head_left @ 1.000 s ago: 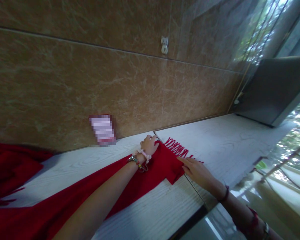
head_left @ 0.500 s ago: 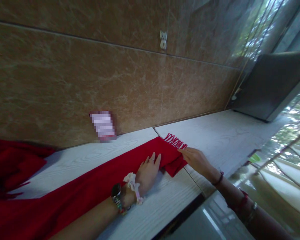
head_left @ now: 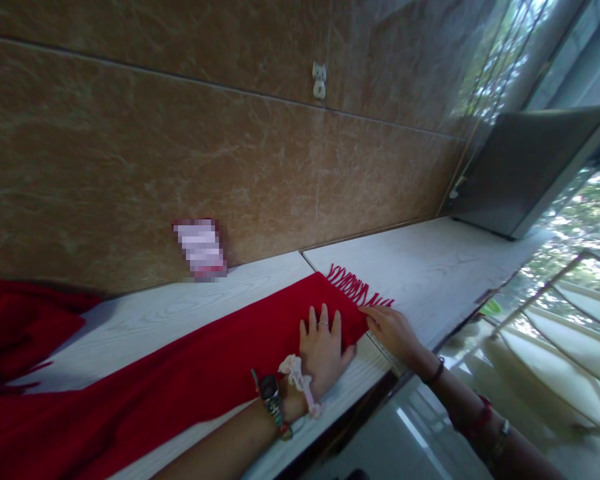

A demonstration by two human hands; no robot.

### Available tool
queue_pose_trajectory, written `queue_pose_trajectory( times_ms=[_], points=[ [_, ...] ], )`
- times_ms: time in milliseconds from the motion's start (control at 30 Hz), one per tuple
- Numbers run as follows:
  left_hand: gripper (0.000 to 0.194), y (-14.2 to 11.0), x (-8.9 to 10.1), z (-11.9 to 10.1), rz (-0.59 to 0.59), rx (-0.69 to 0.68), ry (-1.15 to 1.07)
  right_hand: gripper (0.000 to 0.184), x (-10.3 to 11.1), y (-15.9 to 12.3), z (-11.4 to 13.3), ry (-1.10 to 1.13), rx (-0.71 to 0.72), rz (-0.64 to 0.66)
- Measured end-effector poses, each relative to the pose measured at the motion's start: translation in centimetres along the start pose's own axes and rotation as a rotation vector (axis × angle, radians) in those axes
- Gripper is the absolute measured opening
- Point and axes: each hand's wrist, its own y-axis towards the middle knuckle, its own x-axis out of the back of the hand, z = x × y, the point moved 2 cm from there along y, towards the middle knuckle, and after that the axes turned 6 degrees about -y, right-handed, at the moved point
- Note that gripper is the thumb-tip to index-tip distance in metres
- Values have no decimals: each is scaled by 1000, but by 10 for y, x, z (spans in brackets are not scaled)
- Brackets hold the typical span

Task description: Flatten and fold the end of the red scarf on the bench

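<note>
A long red scarf (head_left: 220,353) lies lengthwise over the white wood-grain surface (head_left: 415,257), its fringe (head_left: 350,285) spread at the far right end. My left hand (head_left: 325,350) rests flat on the cloth close to that end, fingers spread, wearing a ring, a watch and a pale scrunchie. At the fringed near corner, my right hand (head_left: 393,333) has its fingers closed together on the scarf's edge. Its thumb is partly hidden.
Behind the surface rises a brown tiled wall (head_left: 260,153) with a small white cat-shaped hook (head_left: 319,80). A blurred card (head_left: 201,250) leans against it. More bunched red cloth (head_left: 25,327) sits at left, a dark grey box-like appliance (head_left: 535,170) at right.
The near-side flap at the fringed end, folded and crooked before, now lies straighter. My left hand has slid right along the scarf with fingers spread wider. More of the fringe shows.
</note>
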Motion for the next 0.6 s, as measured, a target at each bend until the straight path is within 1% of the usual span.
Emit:
queue_pose_trajectory(
  times_ms=[100,167,300,400,500,600],
  points=[
    [57,2,-2,-1,8,11,-7,33,2,0,-1,24,-25,-24],
    [57,2,-4,-2,-4,-27,-22,32,3,0,-1,39,-27,-38],
    [57,1,-12,-1,-36,-104,-42,32,6,-1,2,18,45,-22],
    [56,2,-17,2,-38,-115,-50,33,7,1,3,-30,108,-9],
    [56,3,-19,5,-43,-119,-57,32,7,2,3,-21,143,-6],
    [57,3,-18,5,-58,-120,-61,30,10,1,4,45,123,-99]
  ],
)
